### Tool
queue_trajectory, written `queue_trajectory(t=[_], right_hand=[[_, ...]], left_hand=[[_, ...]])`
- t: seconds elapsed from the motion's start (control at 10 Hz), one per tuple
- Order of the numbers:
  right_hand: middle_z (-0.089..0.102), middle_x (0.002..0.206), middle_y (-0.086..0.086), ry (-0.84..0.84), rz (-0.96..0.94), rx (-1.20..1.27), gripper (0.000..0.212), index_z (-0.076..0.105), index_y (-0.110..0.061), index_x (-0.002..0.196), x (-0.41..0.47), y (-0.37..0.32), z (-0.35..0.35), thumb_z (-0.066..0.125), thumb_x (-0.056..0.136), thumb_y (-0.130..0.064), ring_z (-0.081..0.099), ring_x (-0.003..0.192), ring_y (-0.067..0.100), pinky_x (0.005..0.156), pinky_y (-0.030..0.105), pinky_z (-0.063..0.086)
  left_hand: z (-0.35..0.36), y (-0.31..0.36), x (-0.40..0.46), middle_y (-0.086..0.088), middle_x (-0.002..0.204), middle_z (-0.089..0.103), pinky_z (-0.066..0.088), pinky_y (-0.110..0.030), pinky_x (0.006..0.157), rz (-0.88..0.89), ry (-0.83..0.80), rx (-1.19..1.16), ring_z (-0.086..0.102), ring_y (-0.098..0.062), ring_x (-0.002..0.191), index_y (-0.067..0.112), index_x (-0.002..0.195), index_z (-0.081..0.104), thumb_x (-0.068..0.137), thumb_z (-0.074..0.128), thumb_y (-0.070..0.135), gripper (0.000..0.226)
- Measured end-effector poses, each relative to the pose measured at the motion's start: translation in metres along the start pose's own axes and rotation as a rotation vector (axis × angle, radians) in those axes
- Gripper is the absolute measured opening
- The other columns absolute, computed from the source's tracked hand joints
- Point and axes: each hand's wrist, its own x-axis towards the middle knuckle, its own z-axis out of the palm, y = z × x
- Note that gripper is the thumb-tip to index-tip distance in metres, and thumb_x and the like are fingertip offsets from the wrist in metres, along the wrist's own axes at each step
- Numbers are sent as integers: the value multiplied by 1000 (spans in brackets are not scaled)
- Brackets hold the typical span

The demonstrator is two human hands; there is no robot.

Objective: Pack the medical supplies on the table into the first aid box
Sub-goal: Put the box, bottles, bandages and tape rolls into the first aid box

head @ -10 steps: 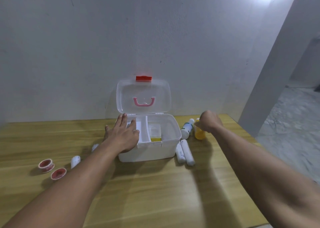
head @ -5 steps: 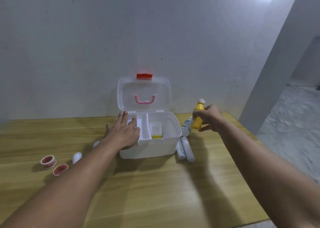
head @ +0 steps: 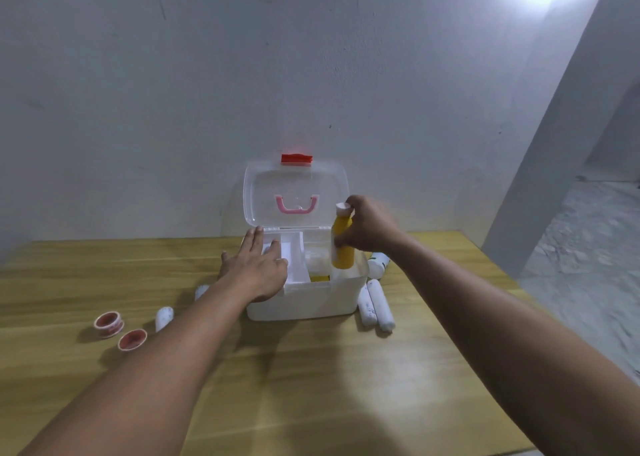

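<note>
A white first aid box [head: 301, 301] stands open at the back of the table, its clear lid [head: 296, 192] with a pink handle upright. My left hand [head: 258, 268] lies flat on the box's left rim and inner tray, fingers spread. My right hand [head: 369, 227] grips a yellow bottle [head: 342, 244] with a white cap, held upright over the box's right compartment, its base at rim level. Right of the box lie two white bandage rolls [head: 375, 305] and a white bottle [head: 378, 264]. Left of it are two red tape rolls [head: 119, 331] and a white roll [head: 163, 318].
The wooden table [head: 311, 386] ends at the right, where a grey floor drops away. A white wall stands close behind the box. Another white roll [head: 201, 291] peeks out from behind my left forearm.
My right hand lifted the yellow bottle off the table at the box's right and carried it left, over the box's right compartment. My left hand stayed on the box.
</note>
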Motion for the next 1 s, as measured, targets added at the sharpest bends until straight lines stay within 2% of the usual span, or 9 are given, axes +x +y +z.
queue_trajectory(t=[0.1, 0.2, 0.3, 0.5, 0.6, 0.7, 0.8, 0.9, 1.0], right_hand=[[62, 110, 6, -40, -56, -133, 70, 51, -17, 124, 4, 0, 13, 84, 63, -24, 57, 92, 25, 78, 36, 54], [63, 112, 7, -75, -64, -226, 66, 52, -18, 125, 7, 3, 21, 80, 67, -31, 58, 93, 27, 84, 42, 54], [65, 108, 4, -51, -65, -304, 50, 59, -18, 120, 8, 6, 23, 72, 75, -36, 52, 90, 23, 83, 37, 36], [65, 112, 0, -30, -28, -297, 48, 61, -22, 120, 9, 16, 22, 68, 79, -46, 52, 105, 24, 89, 43, 27], [66, 106, -6, -63, -4, -223, 50, 64, -24, 115, 12, 22, 21, 70, 74, -53, 55, 102, 20, 90, 42, 29], [69, 93, -6, -5, 59, 138, 44, 71, -20, 97, 16, 29, 10, 66, 73, -56, 62, 92, 18, 91, 44, 46], [73, 97, 8, 189, 198, 251, 25, 72, -13, 95, 22, 46, 3, 56, 81, -25, 65, 94, 30, 80, 35, 52], [66, 122, 10, -4, 261, 0, 34, 65, -16, 115, 26, 66, 12, 48, 86, -18, 60, 108, 31, 86, 35, 50], [63, 121, 14, -224, 286, -174, 43, 59, -10, 126, 23, 80, 27, 45, 95, -36, 60, 112, 32, 87, 39, 52]], left_hand=[[1, 0, 1, -6, 161, -19, 6, -58, 117, -2, -1, 0, -17, -19, 149, 25, 154, 1, 100, 14, 36, 57], [3, -1, 3, -5, 161, -19, 7, -58, 117, -4, 5, 5, -17, -18, 149, 27, 154, 3, 100, 13, 37, 57], [3, -2, 5, -4, 161, -19, 7, -58, 117, -7, 6, 2, -17, -18, 149, 27, 154, 2, 100, 13, 38, 57], [4, -2, 6, -5, 161, -18, 8, -59, 117, -5, 9, 8, -17, -18, 149, 26, 154, 3, 99, 14, 37, 57], [3, -2, 5, -5, 161, -18, 8, -59, 117, -1, 9, 10, -17, -18, 149, 26, 154, 3, 99, 14, 37, 57], [4, -2, 6, -5, 162, -18, 9, -59, 117, 0, 14, 13, -16, -19, 149, 26, 154, 4, 99, 14, 37, 57], [4, -2, 6, -6, 162, -18, 10, -59, 117, 0, 12, 16, -16, -19, 149, 25, 154, 4, 99, 14, 36, 57], [5, -2, 7, -5, 161, -18, 10, -58, 117, 0, 13, 22, -16, -19, 149, 25, 154, 4, 99, 14, 36, 57], [5, -3, 8, -6, 161, -18, 10, -58, 117, 4, 14, 23, -16, -20, 149, 25, 154, 3, 99, 14, 36, 57]])
